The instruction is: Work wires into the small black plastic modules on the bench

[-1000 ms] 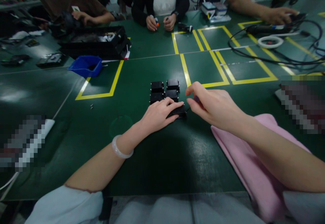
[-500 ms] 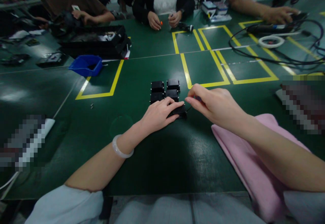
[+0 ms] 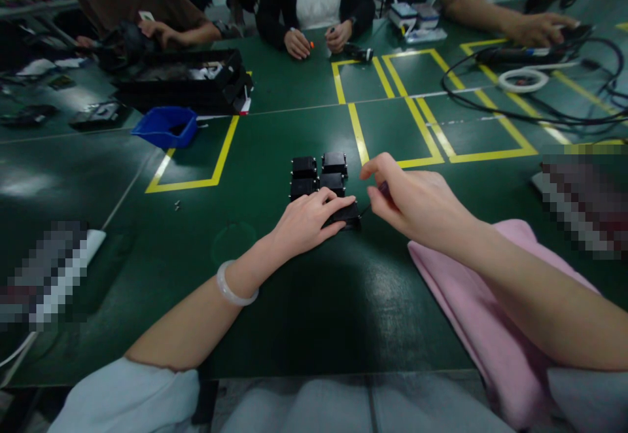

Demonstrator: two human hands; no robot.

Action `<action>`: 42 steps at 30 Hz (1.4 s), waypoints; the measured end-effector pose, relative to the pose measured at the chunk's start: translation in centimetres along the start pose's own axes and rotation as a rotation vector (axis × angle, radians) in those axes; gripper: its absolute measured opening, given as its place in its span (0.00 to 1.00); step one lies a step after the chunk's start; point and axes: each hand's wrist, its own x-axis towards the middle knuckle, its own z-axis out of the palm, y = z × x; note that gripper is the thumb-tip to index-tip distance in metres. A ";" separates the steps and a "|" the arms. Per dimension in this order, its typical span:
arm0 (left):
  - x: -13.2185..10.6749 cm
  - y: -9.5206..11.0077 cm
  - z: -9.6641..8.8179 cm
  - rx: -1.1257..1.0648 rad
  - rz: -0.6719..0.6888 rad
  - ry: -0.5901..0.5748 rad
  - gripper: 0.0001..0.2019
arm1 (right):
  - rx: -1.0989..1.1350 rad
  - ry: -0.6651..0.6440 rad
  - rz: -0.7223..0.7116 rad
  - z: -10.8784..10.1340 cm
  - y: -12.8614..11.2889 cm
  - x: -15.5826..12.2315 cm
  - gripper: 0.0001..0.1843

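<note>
My left hand (image 3: pixel 314 218) presses a small black box (image 3: pixel 350 213) against the table, with the fingers over its top and the thumb along its near side. Several similar black boxes (image 3: pixel 332 183) stand in two columns just beyond it, with shiny screw heads at their corners. My right hand (image 3: pixel 412 197) is curled round a screwdriver (image 3: pixel 365 211). Its thin dark shaft reaches the right side of the held box, while most of the handle is hidden in the palm. The right index finger is lifted apart from the thumb.
Small screws (image 3: pixel 177 205) lie on the green table at left, near a blue bin (image 3: pixel 167 127). A pink cloth (image 3: pixel 471 289) lies under my right forearm. Black trays (image 3: pixel 181 80) and looped cables (image 3: pixel 534 109) sit farther back. Co-workers sit across the table.
The right index finger and thumb have spread apart on the screwdriver. My left hand and the black boxes have stayed in place.
</note>
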 end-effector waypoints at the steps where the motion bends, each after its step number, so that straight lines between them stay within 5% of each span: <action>1: 0.0 0.0 0.0 -0.001 0.001 0.003 0.22 | 0.012 0.002 -0.004 0.0 0.0 0.0 0.14; 42: -0.1 0.1 0.0 0.029 0.004 0.019 0.22 | 0.012 -0.048 -0.016 -0.1 0.0 0.0 0.12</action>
